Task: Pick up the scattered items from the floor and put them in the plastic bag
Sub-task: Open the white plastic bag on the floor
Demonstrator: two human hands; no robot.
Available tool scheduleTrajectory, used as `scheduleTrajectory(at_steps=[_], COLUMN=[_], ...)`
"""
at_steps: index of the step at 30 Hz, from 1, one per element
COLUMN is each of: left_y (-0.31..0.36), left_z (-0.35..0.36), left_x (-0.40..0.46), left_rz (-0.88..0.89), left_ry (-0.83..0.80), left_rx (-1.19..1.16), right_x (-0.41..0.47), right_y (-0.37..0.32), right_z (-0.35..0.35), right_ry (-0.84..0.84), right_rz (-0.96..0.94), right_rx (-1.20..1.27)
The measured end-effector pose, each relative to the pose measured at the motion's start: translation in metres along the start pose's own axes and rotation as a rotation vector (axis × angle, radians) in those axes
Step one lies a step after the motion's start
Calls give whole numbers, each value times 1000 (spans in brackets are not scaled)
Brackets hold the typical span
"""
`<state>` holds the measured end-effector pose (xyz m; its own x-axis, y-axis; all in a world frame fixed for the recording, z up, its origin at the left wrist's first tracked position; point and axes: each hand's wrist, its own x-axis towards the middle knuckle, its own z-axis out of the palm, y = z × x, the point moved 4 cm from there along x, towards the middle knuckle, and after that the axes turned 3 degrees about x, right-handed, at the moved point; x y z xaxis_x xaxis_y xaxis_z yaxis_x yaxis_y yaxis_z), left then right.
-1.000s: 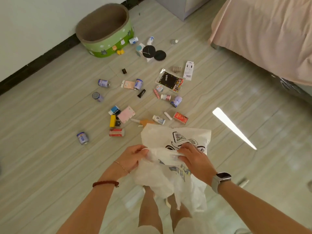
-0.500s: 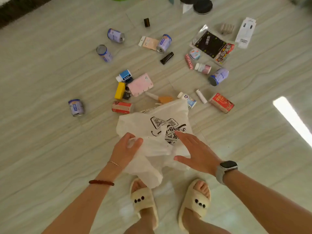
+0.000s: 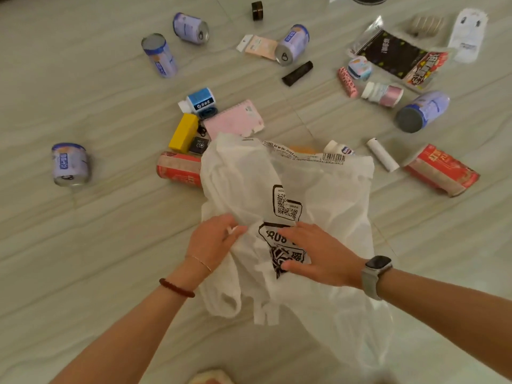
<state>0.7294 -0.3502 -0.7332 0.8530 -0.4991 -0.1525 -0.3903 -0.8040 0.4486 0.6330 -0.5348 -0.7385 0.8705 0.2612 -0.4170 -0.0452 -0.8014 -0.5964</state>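
A white plastic bag with black print hangs crumpled in front of me over the floor. My left hand pinches a fold of the bag at its left side. My right hand lies flat on the printed front, fingers straight. Beyond the bag lie scattered items: several purple cans, a red can, a yellow box, a pink notebook, a blue-capped bottle, a white tube, a red box and a black snack packet.
The pale wood-look floor stretches all round. One purple can lies apart at the left. A small black tube, a pink-white bottle and a white carton lie at the back. My slipper tip shows at the bottom edge.
I have leaned lower and closer to the items. The bag has spread wider over the floor; my right hand moved from its edge onto the printed front.
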Motion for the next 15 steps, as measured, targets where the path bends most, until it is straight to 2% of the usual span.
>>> scheduleTrajectory(at_steps=[2,4,5,7,9,12,13,15], left_y=[-1,3,7,15,24,35,34,32], left_z=[6,4,0,-3,-2,7,11,14], left_x=[9,16,18,21,19,10,8,3], left_rz=[-267,-480,-540,-530,-328,82,167,247], left_ry=[45,95,108,112,76,-128,-163,-186], left_rx=[-366,-650,-740,-783,-618,-52,100,253], right_x=[-7,-12,-15,-22,-27,-24,-24,-28], right_y=[-2,10,17,25,29,40,47,60], right_z=[10,15,13,-1,-15,-38,-48,-68], right_ry=[-131,-192,-164,52,241,332,341,381], right_rz=[15,33,37,-15,5,122,203,318], right_rx=[-134,-286,-300,-185,-52,89,181,445])
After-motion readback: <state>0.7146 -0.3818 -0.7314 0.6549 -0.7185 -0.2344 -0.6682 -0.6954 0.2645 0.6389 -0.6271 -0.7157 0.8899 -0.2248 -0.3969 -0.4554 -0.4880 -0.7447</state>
